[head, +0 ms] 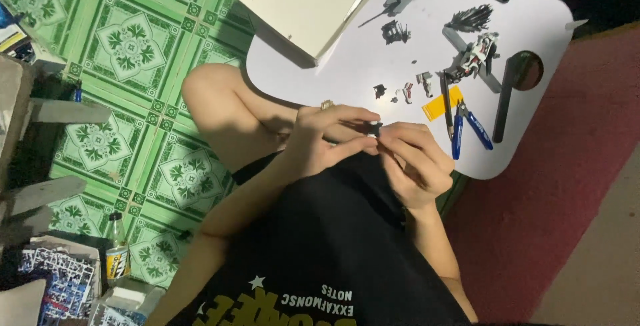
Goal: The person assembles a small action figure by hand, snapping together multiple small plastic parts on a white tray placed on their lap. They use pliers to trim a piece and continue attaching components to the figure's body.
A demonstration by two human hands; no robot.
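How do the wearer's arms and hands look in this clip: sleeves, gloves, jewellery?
Both arms are bare to above the elbow. The left hand and right hand wear no gloves; no ring or watch shows. The person wears a black top with yellow and white print.

A small black plastic model part with a white bit (376,129) sits pinched between the fingertips of both hands, partly hidden by the fingers, its exact shape unclear.
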